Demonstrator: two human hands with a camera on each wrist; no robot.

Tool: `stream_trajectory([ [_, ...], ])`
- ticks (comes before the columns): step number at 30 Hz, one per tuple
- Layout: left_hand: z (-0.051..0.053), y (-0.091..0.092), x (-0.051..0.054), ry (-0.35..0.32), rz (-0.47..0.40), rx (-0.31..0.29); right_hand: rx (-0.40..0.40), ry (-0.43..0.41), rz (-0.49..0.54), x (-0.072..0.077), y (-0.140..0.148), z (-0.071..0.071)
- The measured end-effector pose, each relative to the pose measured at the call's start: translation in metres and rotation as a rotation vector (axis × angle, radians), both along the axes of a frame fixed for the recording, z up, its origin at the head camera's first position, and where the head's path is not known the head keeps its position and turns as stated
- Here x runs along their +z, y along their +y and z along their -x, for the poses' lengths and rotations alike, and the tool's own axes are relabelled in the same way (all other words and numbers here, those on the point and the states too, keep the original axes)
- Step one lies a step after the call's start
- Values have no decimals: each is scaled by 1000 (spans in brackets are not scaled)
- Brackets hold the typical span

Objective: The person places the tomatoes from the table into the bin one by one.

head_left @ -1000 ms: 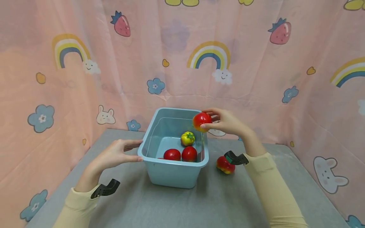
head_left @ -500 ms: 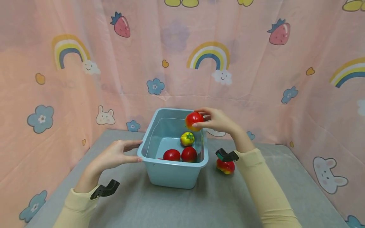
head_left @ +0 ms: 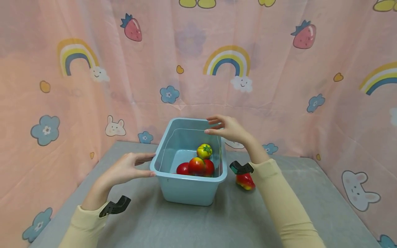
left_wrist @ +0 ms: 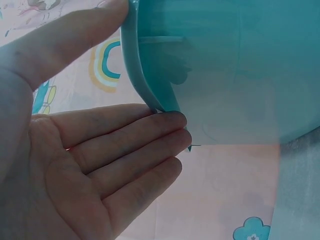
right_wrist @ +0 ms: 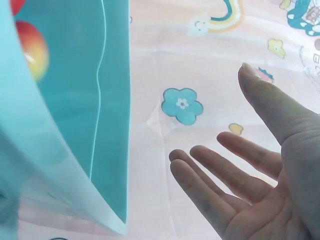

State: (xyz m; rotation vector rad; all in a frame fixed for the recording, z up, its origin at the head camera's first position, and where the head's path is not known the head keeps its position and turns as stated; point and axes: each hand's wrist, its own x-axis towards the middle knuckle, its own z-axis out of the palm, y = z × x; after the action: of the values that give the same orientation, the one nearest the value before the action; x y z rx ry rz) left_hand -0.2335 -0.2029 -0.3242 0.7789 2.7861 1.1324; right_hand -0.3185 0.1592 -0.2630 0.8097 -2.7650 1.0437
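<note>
A light blue plastic bin (head_left: 190, 189) stands on the grey table. Inside lie a yellow-green fruit with a green star-shaped top (head_left: 204, 151), a red-and-yellow round fruit (head_left: 196, 166) and glossy red round fruits (head_left: 183, 168). My left hand (head_left: 127, 167) touches the bin's left rim with thumb and fingertips; its fingers look straight in the left wrist view. Over the bin's far right side hovers my right hand (head_left: 227, 129), its fingers spread and holding nothing. Right of the bin, a red fruit with a yellow bottom (head_left: 245, 181) lies on the table, partly behind the right wrist strap.
The grey table (head_left: 149, 224) reaches back to a pink curtain (head_left: 198, 89) printed with rainbows, flowers and strawberries. Each wrist wears a black strap mount (head_left: 115, 206) over a pale yellow sleeve (head_left: 288, 203).
My right hand has moved left over the bin and let go of the red-and-yellow fruit, which now rests among the others inside. The left hand stays at the rim.
</note>
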Motion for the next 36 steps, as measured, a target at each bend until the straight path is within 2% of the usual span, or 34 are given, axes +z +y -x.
stream_trajectory([
  [8,0,1,-1,4,3,-3,42,33,56,3,13,-19],
  [14,-1,0,1,8,-4,-16,36,49,66,3,26,-29],
  [23,-1,-1,2,14,-1,-17,19,64,73,-3,43,-36],
  [36,-2,1,2,26,17,-18,-53,14,79,-18,69,-44],
])
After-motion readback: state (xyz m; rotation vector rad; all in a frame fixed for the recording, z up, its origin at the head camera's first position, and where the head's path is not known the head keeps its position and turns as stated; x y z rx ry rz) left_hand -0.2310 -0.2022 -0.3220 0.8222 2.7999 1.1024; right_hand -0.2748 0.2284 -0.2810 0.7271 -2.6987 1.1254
